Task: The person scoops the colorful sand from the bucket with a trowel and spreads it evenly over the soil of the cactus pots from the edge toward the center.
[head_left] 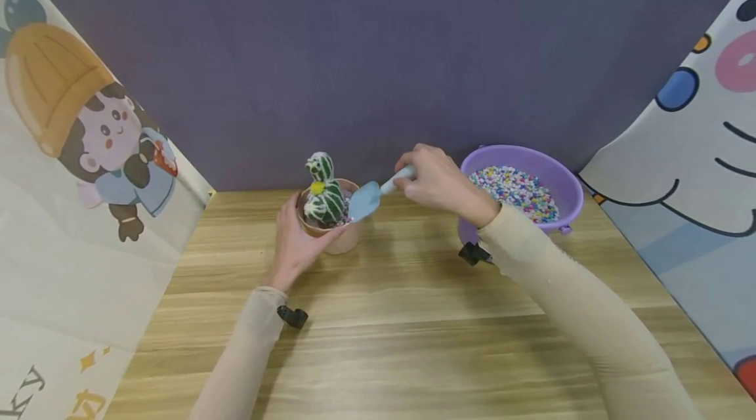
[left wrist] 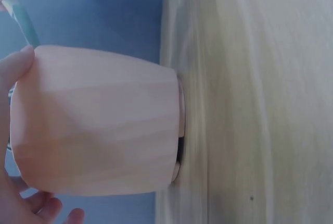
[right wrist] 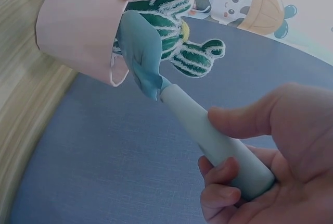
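A pale pink flowerpot (left wrist: 99, 125) stands upright on the wooden table. In it is a green cactus (head_left: 325, 203) with white fuzzy ribs and a yellow flower. My left hand (head_left: 298, 236) grips the pot around its rim, thumb on the near side and fingers on the far left. My right hand (head_left: 434, 180) holds a light blue toy shovel (right wrist: 143, 52) by its pale handle. The blade tilts down at the pot's right rim, its tip inside beside the cactus. Small beads show in the pot near the tip; how full it is cannot be told.
A purple bucket (head_left: 564, 187) with many multicoloured beads (head_left: 520, 193) stands at the right, partly behind my right forearm. A dark blue-grey wall (head_left: 378, 65) rises behind the wooden table (head_left: 378, 335). Printed cartoon panels flank both sides.
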{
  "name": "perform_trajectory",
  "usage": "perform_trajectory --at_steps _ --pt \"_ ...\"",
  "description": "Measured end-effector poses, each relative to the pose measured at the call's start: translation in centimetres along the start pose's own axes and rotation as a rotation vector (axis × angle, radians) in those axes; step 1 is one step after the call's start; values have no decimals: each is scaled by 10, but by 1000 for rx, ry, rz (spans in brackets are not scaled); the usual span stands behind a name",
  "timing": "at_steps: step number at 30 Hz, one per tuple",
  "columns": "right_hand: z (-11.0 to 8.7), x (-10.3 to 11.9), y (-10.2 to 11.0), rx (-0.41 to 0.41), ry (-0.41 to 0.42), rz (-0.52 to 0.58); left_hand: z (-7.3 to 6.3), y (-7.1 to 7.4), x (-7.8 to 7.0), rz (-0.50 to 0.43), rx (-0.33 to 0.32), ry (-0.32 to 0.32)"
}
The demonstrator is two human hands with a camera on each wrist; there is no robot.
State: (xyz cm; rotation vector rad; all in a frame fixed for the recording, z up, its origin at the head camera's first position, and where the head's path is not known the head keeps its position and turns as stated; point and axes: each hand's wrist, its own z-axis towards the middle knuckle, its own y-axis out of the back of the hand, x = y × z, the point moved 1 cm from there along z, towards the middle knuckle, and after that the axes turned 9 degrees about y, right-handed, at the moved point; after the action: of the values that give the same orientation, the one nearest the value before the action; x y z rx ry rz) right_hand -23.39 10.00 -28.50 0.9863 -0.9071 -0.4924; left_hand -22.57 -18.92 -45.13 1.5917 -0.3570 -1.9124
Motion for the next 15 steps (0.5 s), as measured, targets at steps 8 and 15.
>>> perform_trajectory --at_steps 8,15 --pt "0 3 -2 -22 16 -7 2 -1 2 -17 20 -32" --pt "0 4 -4 -25 23 -18 10 6 11 -63 126 -83"
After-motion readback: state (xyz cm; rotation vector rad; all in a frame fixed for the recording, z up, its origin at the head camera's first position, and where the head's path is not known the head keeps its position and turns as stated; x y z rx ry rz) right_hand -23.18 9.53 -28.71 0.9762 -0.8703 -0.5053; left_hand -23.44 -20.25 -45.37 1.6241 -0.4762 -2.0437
